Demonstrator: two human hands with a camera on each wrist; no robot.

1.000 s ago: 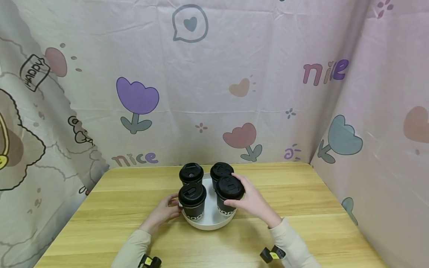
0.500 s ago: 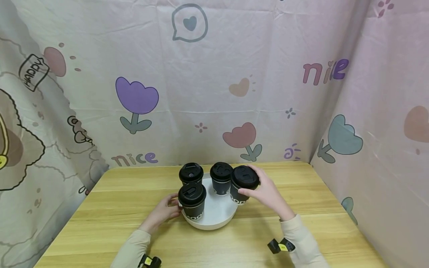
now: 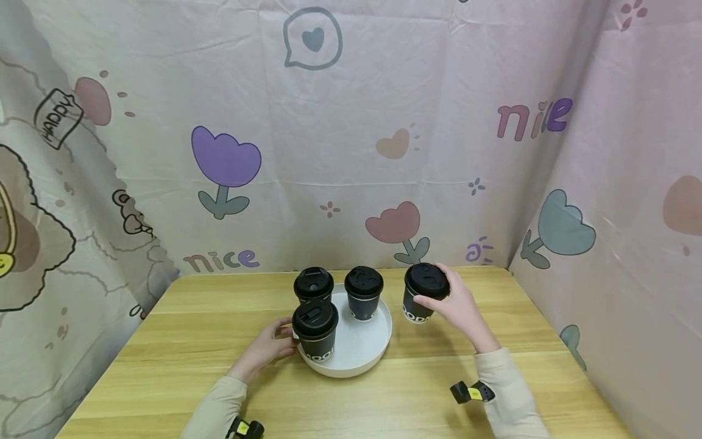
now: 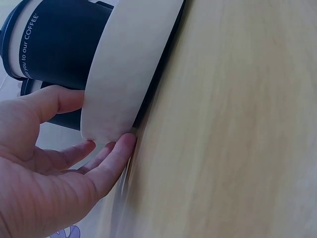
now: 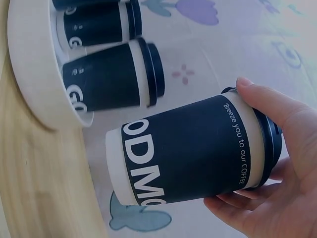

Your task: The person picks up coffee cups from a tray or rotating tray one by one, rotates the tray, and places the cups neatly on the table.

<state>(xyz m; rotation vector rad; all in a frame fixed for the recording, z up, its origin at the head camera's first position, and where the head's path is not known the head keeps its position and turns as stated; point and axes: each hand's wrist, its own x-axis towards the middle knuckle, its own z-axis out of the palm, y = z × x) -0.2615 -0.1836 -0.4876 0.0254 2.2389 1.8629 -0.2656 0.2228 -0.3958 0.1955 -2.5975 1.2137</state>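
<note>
White slogan [image 5: 238, 141] on held cup [image 5: 185, 151] escapes head view.

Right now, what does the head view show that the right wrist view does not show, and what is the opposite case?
Only the head view shows the left hand, at the side of the tray, and the sleeves.

Only the right wrist view shows a readable small line on the held cup, beginning "Breeze you to our".

Both show the right hand holding that cup apart from the tray, other cups on the tray, the table and the patterned cloth.
</note>
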